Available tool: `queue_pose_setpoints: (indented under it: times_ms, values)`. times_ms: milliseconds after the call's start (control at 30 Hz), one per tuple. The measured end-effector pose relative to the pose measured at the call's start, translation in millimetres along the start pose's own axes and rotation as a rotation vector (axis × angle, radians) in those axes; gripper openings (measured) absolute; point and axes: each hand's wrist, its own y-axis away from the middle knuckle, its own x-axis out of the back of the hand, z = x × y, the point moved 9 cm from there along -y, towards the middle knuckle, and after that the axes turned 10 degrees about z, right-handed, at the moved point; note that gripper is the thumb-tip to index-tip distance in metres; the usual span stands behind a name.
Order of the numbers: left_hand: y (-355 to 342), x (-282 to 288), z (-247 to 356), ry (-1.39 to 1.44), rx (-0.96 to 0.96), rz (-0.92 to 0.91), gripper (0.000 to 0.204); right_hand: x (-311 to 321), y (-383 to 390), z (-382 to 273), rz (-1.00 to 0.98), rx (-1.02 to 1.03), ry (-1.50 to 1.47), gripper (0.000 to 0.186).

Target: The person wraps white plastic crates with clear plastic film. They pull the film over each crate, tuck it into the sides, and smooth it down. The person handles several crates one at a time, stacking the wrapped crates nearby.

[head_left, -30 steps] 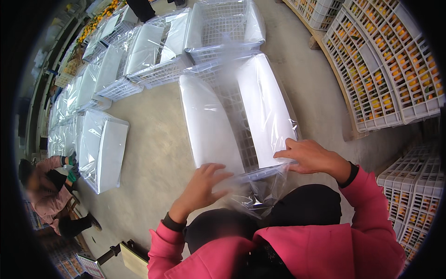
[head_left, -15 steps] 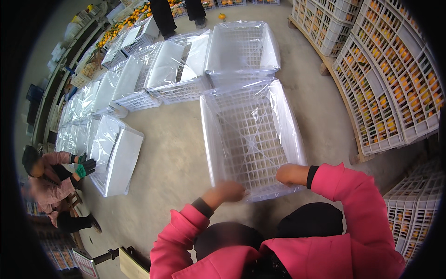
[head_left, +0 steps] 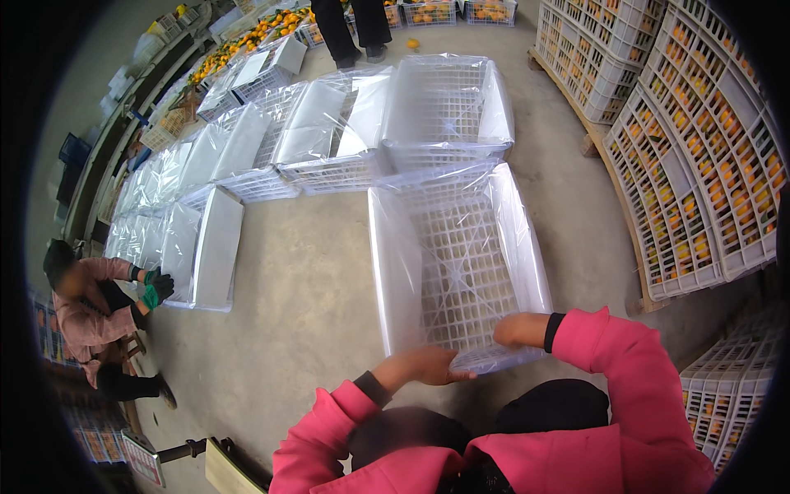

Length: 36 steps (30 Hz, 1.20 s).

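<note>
In front of me stands a plastic crate (head_left: 448,255) with a grid bottom, lined with clear plastic film (head_left: 494,362). White sheets (head_left: 516,239) line its left and right sides. My left hand (head_left: 421,365) is closed at the near left corner, on the film along the rim. My right hand (head_left: 520,330) is curled over the near edge farther right, also gripping the film; its fingertips are partly hidden. Touching the crate's far end is another film-lined crate (head_left: 444,152).
More lined crates (head_left: 329,169) run in a row to the left. A co-worker (head_left: 99,305) in green-and-black gloves sits beside a crate there. Stacked crates of orange fruit (head_left: 699,189) stand on a pallet (head_left: 634,247) at right. Another person's legs (head_left: 350,29) show at the far end.
My left hand has moved right along the near edge; my right hand stays near its corner. At left, the co-worker's crate has shifted back against the row. The whole view has tilted slightly.
</note>
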Motion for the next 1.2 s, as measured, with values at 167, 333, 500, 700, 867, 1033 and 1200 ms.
queue_pose_setpoints:
  times_ms: [167, 333, 500, 700, 867, 1033, 1200]
  values:
    - [-9.7, -37.1, -28.5, 0.08, -0.006, -0.201, 0.1, 134.8, -11.4, 35.8, 0.308, -0.102, -0.152, 0.02]
    - [-14.2, -37.9, -36.6, 0.114, 0.025, -0.12, 0.105, 231.8, -17.5, 139.3, 0.873, -0.51, 0.121, 0.047]
    - [-22.7, -37.9, -27.6, 0.339, 0.056, -0.23, 0.096, 180.3, -68.2, 209.6, 0.736, -0.745, 0.093, 0.053]
    - [-10.7, 22.3, -10.8, 0.112, 0.039, 0.063, 0.071, 179.2, -84.0, 210.4, 0.59, -0.739, 0.036, 0.046]
    - [-20.5, 179.9, -33.2, -0.159, 0.096, 0.969, 0.035, 242.9, -9.3, 115.6, 0.91, -0.45, -0.014, 0.018]
    - [-103.6, 207.8, -126.0, -0.629, 0.304, 0.934, 0.025, 257.5, 85.9, 23.6, 1.402, -0.218, -0.31, 0.012]
    - [-159.9, 165.6, -195.2, -0.761, 0.491, 0.743, 0.034, 208.8, 163.0, 37.9, 1.559, -0.596, -0.359, 0.021]
